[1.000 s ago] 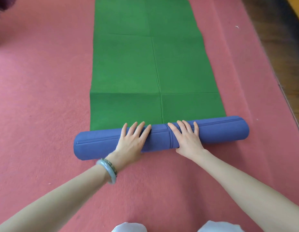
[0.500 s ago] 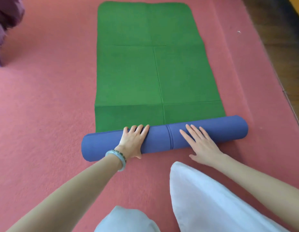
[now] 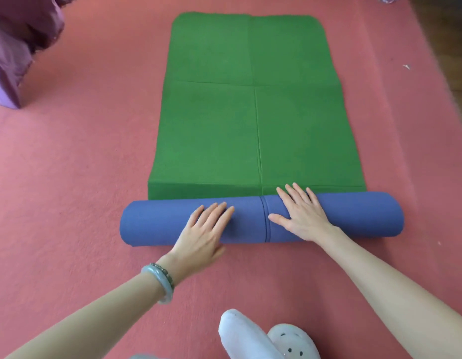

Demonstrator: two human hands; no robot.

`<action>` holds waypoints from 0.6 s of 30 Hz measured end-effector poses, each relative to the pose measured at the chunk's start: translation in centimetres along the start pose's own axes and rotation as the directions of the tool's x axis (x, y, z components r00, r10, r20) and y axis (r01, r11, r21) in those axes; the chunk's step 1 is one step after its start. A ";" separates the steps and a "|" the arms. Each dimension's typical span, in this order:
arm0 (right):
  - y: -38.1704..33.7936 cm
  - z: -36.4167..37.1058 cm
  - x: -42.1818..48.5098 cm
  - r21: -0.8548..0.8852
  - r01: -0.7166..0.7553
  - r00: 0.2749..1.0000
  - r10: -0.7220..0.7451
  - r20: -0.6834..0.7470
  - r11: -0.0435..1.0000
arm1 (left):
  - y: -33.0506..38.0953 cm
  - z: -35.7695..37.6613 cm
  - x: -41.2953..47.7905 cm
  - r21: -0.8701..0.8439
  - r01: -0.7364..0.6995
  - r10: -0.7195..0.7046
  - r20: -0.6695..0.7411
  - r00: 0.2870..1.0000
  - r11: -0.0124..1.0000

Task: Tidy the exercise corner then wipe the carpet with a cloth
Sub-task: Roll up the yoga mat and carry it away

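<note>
A yoga mat (image 3: 250,112), green on its upper face, lies flat on the pink carpet (image 3: 69,177). Its near end is rolled into a thick blue roll (image 3: 354,216) lying crosswise in front of me. My left hand (image 3: 204,234) rests flat on the roll's left half, fingers spread, a grey bangle on the wrist. My right hand (image 3: 302,216) presses flat on top of the roll just right of its centre seam, fingertips reaching the green surface. Neither hand grips anything.
Purple fabric (image 3: 20,47) sits on the carpet at the far left. Dark wooden floor (image 3: 452,47) borders the carpet on the right. My white-trousered knee (image 3: 245,335) and a pale clog (image 3: 294,343) are at the bottom edge.
The roll has advanced up the mat and grown thicker, leaving less green showing. Both hands have shifted on top of it; my right hand has moved from the carpet onto the roll.
</note>
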State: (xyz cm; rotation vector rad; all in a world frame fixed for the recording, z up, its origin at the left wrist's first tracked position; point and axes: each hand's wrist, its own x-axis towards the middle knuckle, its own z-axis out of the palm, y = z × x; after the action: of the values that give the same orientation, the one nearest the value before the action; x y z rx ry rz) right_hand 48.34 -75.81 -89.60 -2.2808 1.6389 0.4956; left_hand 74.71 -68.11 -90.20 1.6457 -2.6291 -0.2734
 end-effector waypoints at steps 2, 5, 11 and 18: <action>0.3 -0.7 0.9 -0.029 0.021 0.999 -0.022 -0.033 0.999 | 0.2 1.1 0.0 0.097 -0.037 0.036 0.018 0.999 0.995; 0.4 -1.7 1.8 -0.026 0.023 0.995 -0.026 -0.098 0.999 | -0.6 1.7 1.9 0.165 0.006 -0.004 -0.010 1.000 0.986; -2.1 -1.3 1.6 0.137 -0.005 0.897 0.065 -0.437 0.991 | -2.9 0.0 6.6 0.064 0.078 -0.078 -0.011 0.997 0.995; -1.3 1.1 1.2 -0.069 0.026 0.913 -0.052 -0.405 0.997 | -5.3 -2.0 10.4 0.028 0.117 -0.120 0.159 0.980 0.993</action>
State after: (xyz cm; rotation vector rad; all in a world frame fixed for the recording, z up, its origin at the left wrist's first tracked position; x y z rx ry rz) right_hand 49.86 -75.97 -91.13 -2.5895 1.7716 0.0578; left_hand 75.10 -79.94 -89.79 1.8645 -2.6561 -0.4037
